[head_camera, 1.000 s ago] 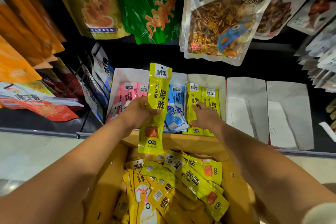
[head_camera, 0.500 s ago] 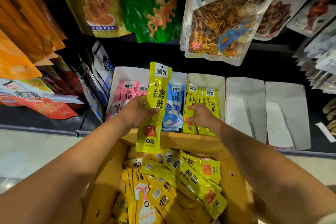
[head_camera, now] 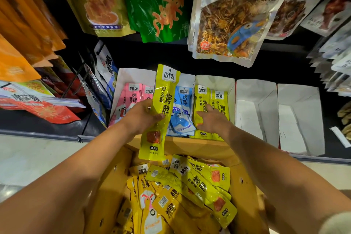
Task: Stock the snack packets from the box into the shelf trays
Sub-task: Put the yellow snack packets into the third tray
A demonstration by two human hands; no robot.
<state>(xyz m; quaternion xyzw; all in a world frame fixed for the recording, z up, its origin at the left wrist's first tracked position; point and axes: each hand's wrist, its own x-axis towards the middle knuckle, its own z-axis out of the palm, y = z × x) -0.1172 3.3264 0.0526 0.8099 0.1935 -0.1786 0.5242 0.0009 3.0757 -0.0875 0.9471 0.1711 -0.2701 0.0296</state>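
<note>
Head view: mid-placement, by the look of it. Pinched at mid-length between thumb and curled fingers of the left hand [head_camera: 144,116], one long yellow packet [head_camera: 161,108], upright, label forward, clear above the box [head_camera: 247,186] and in front of the pink packets [head_camera: 133,99] and blue packets [head_camera: 182,114]. Not yet in any tray.

Over at the third tray [head_camera: 214,81], right hand [head_camera: 213,119] spread, fingers loosely straight, laid against the two matching yellow packets [head_camera: 218,100] standing there. Apparently steadying or pressing them; grips nothing. Further right, two white trays [head_camera: 254,104] with nothing visible inside.

Below, in the box, plenty of loose packets [head_camera: 199,182] heaped crosswise, so likely early to midway through the job.

Next, probably: carry the held packet rightward past the blue row and slip it bottom-first into the third tray beside its matches. Calls for keeping it upright and face-out. Calls also for holding the standing row back with the right hand, or opening a gap, against likely slumping of such slim pouches.
</note>
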